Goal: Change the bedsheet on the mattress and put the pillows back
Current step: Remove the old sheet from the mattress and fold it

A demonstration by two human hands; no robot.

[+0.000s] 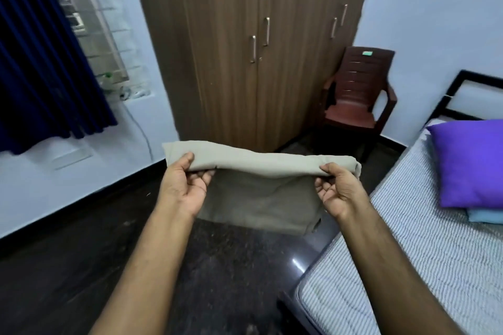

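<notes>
A folded beige bedsheet hangs in front of me over the dark floor. My left hand grips its upper left edge and my right hand grips its upper right edge, so the top fold stretches between them and the rest droops below. To the right lies the mattress, bare with a grey and white striped cover. A purple pillow rests on it near the headboard, on top of a light blue pillow that shows only at its edge.
A brown wooden wardrobe stands straight ahead. A dark red plastic chair sits in the corner between wardrobe and bed. A dark blue curtain covers part of the window at left. The black headboard stands against the right wall.
</notes>
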